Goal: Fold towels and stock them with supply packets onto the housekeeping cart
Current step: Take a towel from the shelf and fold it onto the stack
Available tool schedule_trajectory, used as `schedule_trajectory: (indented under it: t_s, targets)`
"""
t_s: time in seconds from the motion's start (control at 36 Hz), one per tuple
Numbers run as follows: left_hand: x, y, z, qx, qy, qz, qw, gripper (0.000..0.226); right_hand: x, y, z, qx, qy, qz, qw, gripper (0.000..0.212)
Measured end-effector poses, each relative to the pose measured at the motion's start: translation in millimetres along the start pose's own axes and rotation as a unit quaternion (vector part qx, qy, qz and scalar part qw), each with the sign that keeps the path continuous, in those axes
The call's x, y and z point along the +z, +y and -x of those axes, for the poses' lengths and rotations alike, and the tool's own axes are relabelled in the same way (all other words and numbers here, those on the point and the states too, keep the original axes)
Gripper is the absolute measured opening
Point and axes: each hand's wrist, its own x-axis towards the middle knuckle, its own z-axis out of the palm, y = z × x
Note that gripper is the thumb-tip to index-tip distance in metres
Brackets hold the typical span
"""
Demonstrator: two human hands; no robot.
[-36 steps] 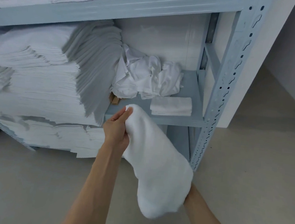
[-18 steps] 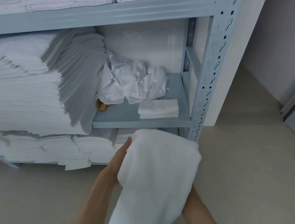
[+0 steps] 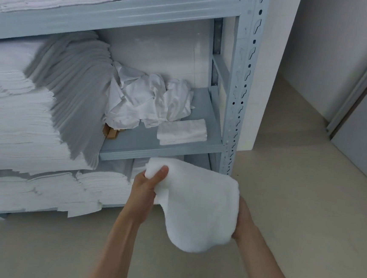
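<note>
Between the hands, a white towel (image 3: 196, 208) is hanging in mid-air: the left hand (image 3: 146, 185) is pinching its upper corner, the right hand (image 3: 243, 221) is gripping the far edge, fingers hidden. The unsupported lower fold is sagging and could slip out and unfold toward the floor (image 3: 279, 247).

Towel (image 3: 196, 208) now bunched into a rounded hanging fold, no longer spread broad as half a second back. Left hand (image 3: 146, 186) raised to the upper left corner, thumb pinched over the cloth, fingers hidden behind it. Right hand (image 3: 243, 221) now partly showing at the towel's right edge, gripping from behind, where before hidden beneath the cloth.
</note>
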Motion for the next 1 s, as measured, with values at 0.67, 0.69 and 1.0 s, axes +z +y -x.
schedule_trajectory:
  t_s: [0.67, 0.69, 1.0]
  targets:
    - [-17.9, -16.6, 18.1, -0.153, -0.092, 0.096, 0.979, 0.046, -26.6, -33.3, 32.0, -0.292, 0.051, 0.184, 0.937, 0.054]
    - [-18.6, -17.9, 18.6, -0.152, -0.091, 0.092, 0.980, 0.043, -28.1, -33.5, 32.8, -0.290, 0.058, 0.193, 0.936, 0.050]
    - [10.2, -12.9, 7.9, -0.072, 0.095, -0.122, 0.985, 0.059, -43.8, -38.8, 33.7, -0.289, 0.154, 0.251, 0.911, 0.048]
